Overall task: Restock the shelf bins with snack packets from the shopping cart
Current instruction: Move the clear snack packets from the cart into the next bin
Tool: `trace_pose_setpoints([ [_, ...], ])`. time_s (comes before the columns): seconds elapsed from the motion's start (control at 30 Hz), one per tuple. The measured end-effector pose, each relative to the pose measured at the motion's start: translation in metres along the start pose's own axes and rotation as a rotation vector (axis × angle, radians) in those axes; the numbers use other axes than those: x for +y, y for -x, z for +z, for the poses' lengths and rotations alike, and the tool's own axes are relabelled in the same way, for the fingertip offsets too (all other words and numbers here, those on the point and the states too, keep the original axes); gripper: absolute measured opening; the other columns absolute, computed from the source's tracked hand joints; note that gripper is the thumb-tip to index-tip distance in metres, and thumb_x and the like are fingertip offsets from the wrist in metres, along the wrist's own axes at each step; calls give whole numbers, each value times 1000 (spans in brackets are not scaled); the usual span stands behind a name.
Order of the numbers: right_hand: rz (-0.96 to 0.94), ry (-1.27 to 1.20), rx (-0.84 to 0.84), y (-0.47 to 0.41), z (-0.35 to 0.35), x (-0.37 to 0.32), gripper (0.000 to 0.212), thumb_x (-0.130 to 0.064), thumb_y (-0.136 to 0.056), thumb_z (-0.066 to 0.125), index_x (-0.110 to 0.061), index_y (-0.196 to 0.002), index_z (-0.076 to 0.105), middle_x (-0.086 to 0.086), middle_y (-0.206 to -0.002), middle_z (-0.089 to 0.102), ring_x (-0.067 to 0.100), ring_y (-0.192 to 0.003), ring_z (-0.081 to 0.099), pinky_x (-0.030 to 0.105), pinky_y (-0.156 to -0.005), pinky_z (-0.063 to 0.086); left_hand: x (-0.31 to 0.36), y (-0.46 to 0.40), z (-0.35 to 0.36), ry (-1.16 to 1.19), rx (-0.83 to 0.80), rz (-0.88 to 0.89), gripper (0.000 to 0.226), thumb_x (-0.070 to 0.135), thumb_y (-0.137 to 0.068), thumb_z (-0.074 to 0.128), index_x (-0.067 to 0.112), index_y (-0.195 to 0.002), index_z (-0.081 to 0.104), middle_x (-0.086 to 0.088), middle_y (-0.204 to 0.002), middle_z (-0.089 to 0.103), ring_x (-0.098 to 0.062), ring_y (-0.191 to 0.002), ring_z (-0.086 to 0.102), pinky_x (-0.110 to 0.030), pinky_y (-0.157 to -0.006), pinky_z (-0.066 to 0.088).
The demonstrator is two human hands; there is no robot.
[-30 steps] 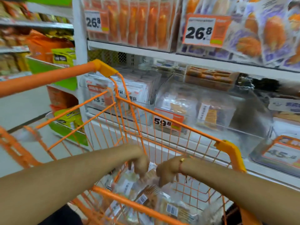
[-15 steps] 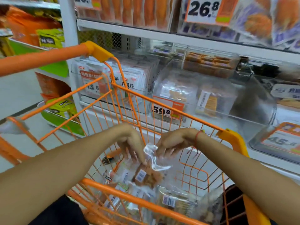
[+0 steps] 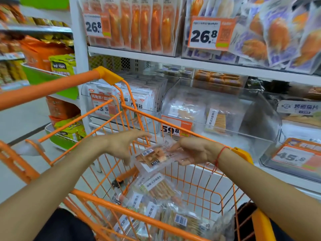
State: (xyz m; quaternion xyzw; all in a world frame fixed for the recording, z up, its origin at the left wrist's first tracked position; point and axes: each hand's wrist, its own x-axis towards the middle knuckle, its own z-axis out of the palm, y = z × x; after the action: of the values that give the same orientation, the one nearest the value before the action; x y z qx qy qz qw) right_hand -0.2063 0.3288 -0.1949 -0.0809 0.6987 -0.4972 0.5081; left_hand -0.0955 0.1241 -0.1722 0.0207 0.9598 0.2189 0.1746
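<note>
A clear snack packet (image 3: 155,156) with orange-brown pieces and a barcode label hangs above the orange wire cart (image 3: 175,121), level with its far rim. My right hand (image 3: 197,152) holds it from the right, thumb on top and fingers underneath. My left hand (image 3: 124,146) is spread wide at the packet's left edge, fingers straight, not gripping it. Several more clear packets (image 3: 162,191) lie piled in the cart's basket. Behind the cart stands a clear shelf bin (image 3: 257,122) with a 59.8 tag (image 3: 173,130) and a few similar packets inside.
The cart's orange handle bar (image 3: 52,87) crosses at the left. A bin of white packets (image 3: 139,100) sits left of the clear bin and one with a 45.8 tag (image 3: 293,157) to its right. Upper shelf (image 3: 173,60) holds orange and purple packets. Aisle floor lies to the left.
Both hands have come up out of the cart's basket with one packet, from the pile to the height of the far rim. My left hand has let go and spread open.
</note>
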Motion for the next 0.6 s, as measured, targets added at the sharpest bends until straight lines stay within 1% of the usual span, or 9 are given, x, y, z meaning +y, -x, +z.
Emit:
trace_pose_setpoints([
  [0.07, 7, -48, -50, 2, 0, 2, 11, -6, -96, 49, -6, -95, 59, 4, -68, 66, 8, -46, 60, 15, -46, 51, 1, 5, 4, -3, -16, 88, 89, 16, -75, 80, 32, -145, 27, 11, -149, 23, -8, -138, 25, -21, -109, 28],
  [0.13, 12, -120, -93, 2, -1, 2, 19, -7, -99, 43, -2, -99, 61, 5, -68, 70, 6, -49, 62, 15, -49, 52, 0, 4, 3, 63, 27, 164, 59, 17, -81, 75, 27, -133, 47, 14, -134, 42, -3, -122, 41, -7, -98, 32],
  [0.2, 25, -214, -137, 4, -2, 1, 27, -12, -101, 40, -1, -106, 63, 6, -75, 73, 7, -54, 66, 15, -51, 54, -2, 4, -1, 171, 76, 173, 30, 15, -92, 62, 19, -121, 57, 15, -119, 54, 1, -109, 53, -16, -93, 42],
  [0.27, 44, -268, -205, 4, -3, 0, 44, -30, -103, 35, 0, -107, 66, 9, -83, 74, 11, -59, 69, 18, -51, 56, -5, 5, -7, 334, 128, 79, 26, 19, -98, 50, 15, -124, 56, 14, -118, 57, -3, -109, 57, -30, -91, 51],
  [0.33, 49, -273, -253, 2, -4, 2, 68, -51, -99, 27, 1, -103, 71, 12, -91, 73, 15, -62, 70, 21, -51, 56, -8, 6, -10, 486, 87, -75, 28, 20, -100, 46, 19, -128, 54, 7, -123, 60, -13, -113, 60, -30, -86, 56],
  [0.43, 47, -129, -273, -2, -2, 7, 88, -69, -91, 18, -2, -102, 73, 15, -100, 72, 19, -71, 72, 25, -52, 58, -9, 7, -13, 537, 0, -226, 20, 19, -99, 49, 16, -115, 61, -4, -113, 69, -19, -105, 67, -31, -83, 58],
  [0.5, 68, -11, -286, 0, 2, 9, 101, -82, -81, 11, -3, -106, 71, 16, -103, 71, 21, -77, 72, 26, -55, 59, -11, 7, -13, 584, -2, -296, 12, 17, -97, 54, 14, -105, 63, -5, -103, 72, -20, -98, 69, -31, -80, 59],
  [0.57, 98, 124, -253, 2, 3, 11, 108, -87, -75, 4, -5, -106, 67, 14, -101, 71, 21, -80, 71, 26, -57, 58, -12, 8, -14, 636, 1, -369, 5, 14, -95, 58, 13, -96, 62, -6, -99, 71, -20, -92, 69, -30, -74, 60],
  [0.6, 99, 222, -183, 1, 2, 14, 104, -85, -78, 4, -6, -104, 67, 12, -99, 71, 22, -83, 71, 26, -59, 58, -12, 10, -14, 616, -4, -402, 6, 14, -94, 59, 11, -98, 62, -7, -102, 70, -20, -92, 68, -29, -71, 60],
])
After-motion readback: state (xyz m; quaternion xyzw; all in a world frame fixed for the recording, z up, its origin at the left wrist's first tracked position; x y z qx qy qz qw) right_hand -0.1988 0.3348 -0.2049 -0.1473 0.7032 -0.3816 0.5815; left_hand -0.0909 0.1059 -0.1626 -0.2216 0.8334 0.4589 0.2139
